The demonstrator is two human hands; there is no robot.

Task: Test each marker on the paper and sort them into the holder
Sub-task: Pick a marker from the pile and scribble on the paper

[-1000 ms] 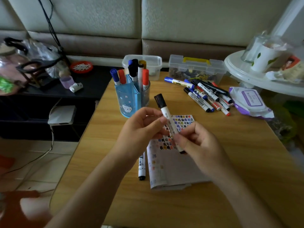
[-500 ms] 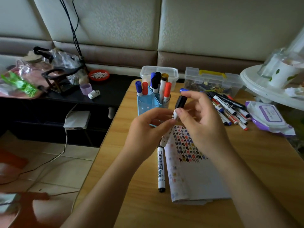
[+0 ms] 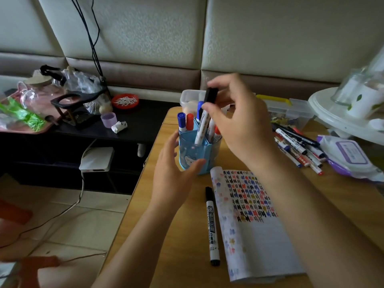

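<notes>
My right hand [image 3: 239,121] pinches a black-capped white marker [image 3: 204,119] near its cap, its lower end down inside the blue holder [image 3: 192,153]. The holder stands at the wooden table's far left and carries blue, red and other markers. My left hand [image 3: 173,173] hovers beside the holder's front left with fingers spread; I cannot tell if it touches it. A paper [image 3: 251,215] covered in coloured test marks lies in front. Another black marker [image 3: 212,225] lies along the paper's left edge. A pile of markers [image 3: 299,146] lies at the right.
Two clear plastic boxes [image 3: 291,110] sit behind the holder and the pile. A purple wipes pack [image 3: 349,156] and a white round stand [image 3: 336,117] are at the right. A low dark shelf [image 3: 133,123] with clutter runs along the table's left edge.
My right hand carried the black-capped marker from above the paper to the holder and lowered its end in. My left hand let go of the marker and moved beside the holder.
</notes>
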